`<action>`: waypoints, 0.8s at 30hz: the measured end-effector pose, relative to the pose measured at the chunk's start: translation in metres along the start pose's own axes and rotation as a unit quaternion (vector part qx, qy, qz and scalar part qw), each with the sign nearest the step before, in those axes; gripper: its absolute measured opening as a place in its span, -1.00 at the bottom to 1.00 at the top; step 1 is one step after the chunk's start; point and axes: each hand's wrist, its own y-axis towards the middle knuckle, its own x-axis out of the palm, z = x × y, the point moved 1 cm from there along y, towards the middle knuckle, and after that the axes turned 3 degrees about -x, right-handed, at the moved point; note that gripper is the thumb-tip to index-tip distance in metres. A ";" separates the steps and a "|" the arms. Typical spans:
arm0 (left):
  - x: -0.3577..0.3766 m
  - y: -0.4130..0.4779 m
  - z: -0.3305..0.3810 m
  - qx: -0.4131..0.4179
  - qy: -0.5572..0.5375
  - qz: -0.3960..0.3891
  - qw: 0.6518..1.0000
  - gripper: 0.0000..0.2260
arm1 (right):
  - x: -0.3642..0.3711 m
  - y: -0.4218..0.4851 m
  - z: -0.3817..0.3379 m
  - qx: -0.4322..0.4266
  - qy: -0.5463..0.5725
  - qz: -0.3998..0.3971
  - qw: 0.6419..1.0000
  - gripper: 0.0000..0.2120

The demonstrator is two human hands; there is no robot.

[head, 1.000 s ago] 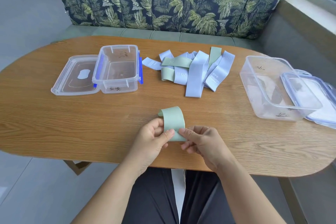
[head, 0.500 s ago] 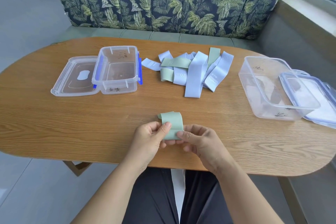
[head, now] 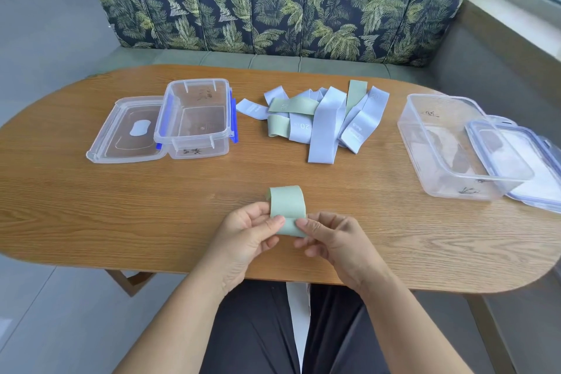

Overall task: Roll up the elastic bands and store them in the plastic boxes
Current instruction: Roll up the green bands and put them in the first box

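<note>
A pale green elastic band (head: pixel 287 206) curls into a loose loop just above the table's near edge. My left hand (head: pixel 247 235) pinches its left side and my right hand (head: pixel 332 241) pinches its right side, thumbs on the rolled lower end. A heap of light blue and green bands (head: pixel 321 118) lies flat at the table's middle back. A small clear plastic box (head: pixel 194 118) with blue clips stands open at the left. A larger clear box (head: pixel 449 146) stands open at the right.
The small box's lid (head: pixel 127 130) lies flat to its left. The large box's blue-rimmed lid (head: pixel 522 161) leans under its right side. The oval wooden table (head: pixel 91 206) backs onto a leaf-patterned sofa (head: pixel 273 0). My dark-clothed lap shows below the table edge.
The green band's loop has become shorter as both hands rolled it from the near end. The hands stayed in about the same place.
</note>
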 end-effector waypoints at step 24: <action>0.004 -0.002 -0.001 0.029 0.032 0.001 0.999 -0.68 | -0.003 0.004 -0.002 0.004 -0.023 0.024 0.999 -0.84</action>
